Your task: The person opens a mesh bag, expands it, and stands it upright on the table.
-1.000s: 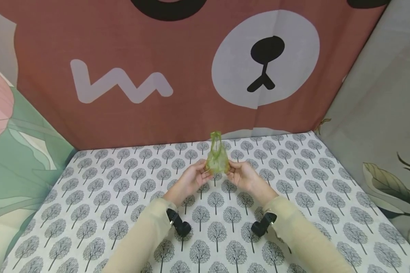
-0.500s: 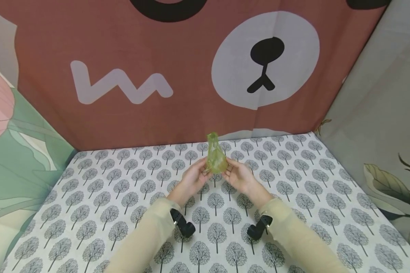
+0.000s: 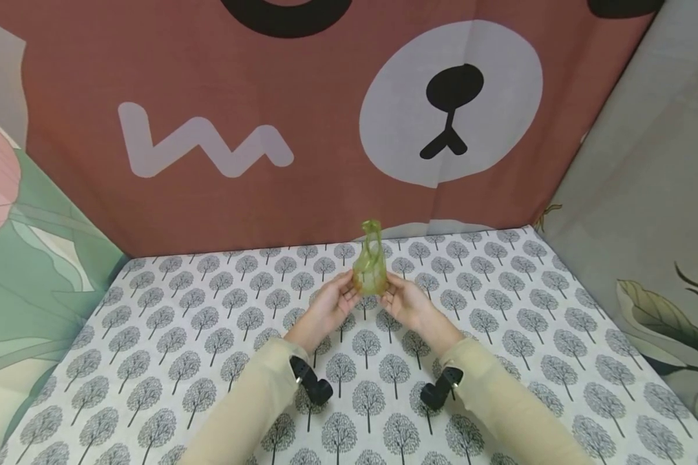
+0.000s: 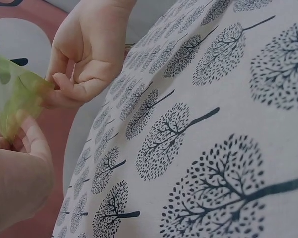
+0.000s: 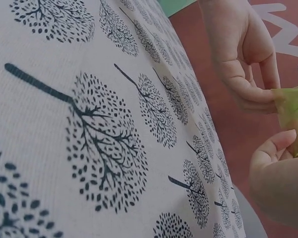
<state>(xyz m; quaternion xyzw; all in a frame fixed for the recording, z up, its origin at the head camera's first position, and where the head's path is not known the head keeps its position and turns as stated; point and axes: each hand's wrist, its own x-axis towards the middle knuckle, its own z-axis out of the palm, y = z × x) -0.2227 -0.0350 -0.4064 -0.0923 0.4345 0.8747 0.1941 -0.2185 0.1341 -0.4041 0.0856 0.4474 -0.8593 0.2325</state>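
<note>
A small, see-through green plastic bag (image 3: 370,274) stands up between the two hands near the table's back edge, its looped handles at the top. The left hand (image 3: 328,300) pinches one lower corner of it. At the opposite lower corner, the fingers and thumb of the right hand (image 3: 408,302) pinch the film. From the left wrist, the bag (image 4: 12,94) looks stretched between the left hand (image 4: 22,178) and the right hand (image 4: 89,54). In the right wrist view only part of the bag (image 5: 295,111) shows at the right edge.
A white cloth with a tree print (image 3: 209,361) covers the table. Behind it hangs a red-brown curtain (image 3: 320,181) with a bear's face. Patterned curtains border the left (image 3: 52,271) and right (image 3: 651,194) sides. Each wrist carries a black camera on a strap.
The bag's handles tipped slightly left, then swung back to the right and upright. Both hands have kept their hold on the lower corners, with the wrists shifted slightly inward.
</note>
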